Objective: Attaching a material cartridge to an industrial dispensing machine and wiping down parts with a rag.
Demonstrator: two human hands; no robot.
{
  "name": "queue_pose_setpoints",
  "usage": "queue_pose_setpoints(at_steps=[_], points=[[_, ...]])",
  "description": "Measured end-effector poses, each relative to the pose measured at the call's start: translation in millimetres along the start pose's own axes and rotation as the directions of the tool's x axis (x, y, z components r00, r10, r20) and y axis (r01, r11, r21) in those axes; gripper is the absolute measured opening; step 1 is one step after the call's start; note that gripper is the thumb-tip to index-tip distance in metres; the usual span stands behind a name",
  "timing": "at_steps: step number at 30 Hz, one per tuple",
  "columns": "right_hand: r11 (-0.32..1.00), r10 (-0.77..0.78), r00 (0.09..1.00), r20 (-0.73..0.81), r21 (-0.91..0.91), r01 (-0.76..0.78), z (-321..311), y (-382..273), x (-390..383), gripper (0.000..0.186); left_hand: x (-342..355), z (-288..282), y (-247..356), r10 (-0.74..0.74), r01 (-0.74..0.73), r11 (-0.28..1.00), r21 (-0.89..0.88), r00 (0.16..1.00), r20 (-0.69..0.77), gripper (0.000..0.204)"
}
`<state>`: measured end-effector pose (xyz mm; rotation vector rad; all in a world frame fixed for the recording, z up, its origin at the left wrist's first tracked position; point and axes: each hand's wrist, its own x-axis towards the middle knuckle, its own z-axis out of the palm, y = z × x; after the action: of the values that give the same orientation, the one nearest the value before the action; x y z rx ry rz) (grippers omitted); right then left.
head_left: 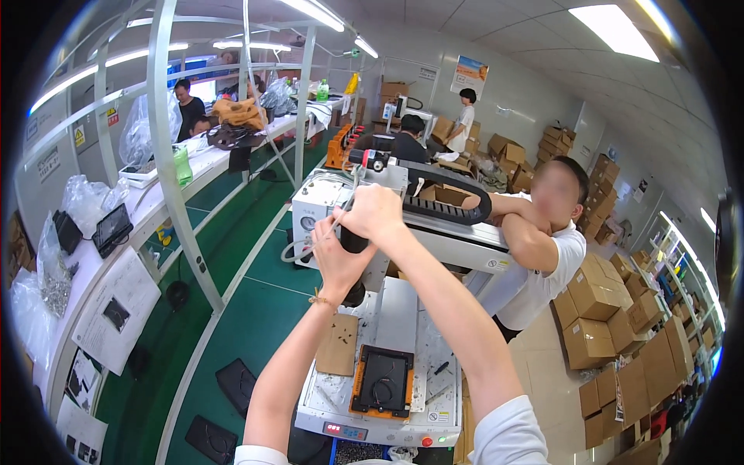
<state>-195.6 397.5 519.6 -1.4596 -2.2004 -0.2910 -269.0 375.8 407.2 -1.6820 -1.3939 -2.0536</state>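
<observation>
Both of my arms reach up to the head of a white benchtop machine [422, 422]. My left hand [335, 260] is wrapped around an upright black cylindrical tool [354, 242] mounted there. Just above it, my right hand [374, 212] is closed over the upper end of the same tool, its fingertips hidden from view. A clear tube [298, 249] loops beside my left fingers. Below, an orange fixture [383, 381] sits on the machine bed with a black rectangular part and a thin cable in it. A piece of brown cardboard [337, 345] lies beside the fixture.
A black cable chain [446, 198] runs along the machine's gantry. Another person [542, 248] leans on the gantry's right end with folded arms. A blue tray of small dark parts [356, 452] stands at the machine's front. Cardboard boxes [597, 302] fill the right; a long workbench [101, 271] lines the left.
</observation>
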Motion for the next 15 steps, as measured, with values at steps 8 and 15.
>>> queue_pose_setpoints(at_steps=[8, 15], points=[[0.997, 0.075, 0.971, 0.225, 0.008, -0.079, -42, 19, -7, 0.072, 25, 15, 20, -0.304, 0.282, 0.91, 0.304, 0.952, 0.027, 0.07], [0.993, -0.103, 0.982, -0.156, 0.035, 0.11, -30, 62, -35, 0.031, 41, 30, 8, -0.262, 0.253, 0.946, 0.202, 0.965, 0.018, 0.057]])
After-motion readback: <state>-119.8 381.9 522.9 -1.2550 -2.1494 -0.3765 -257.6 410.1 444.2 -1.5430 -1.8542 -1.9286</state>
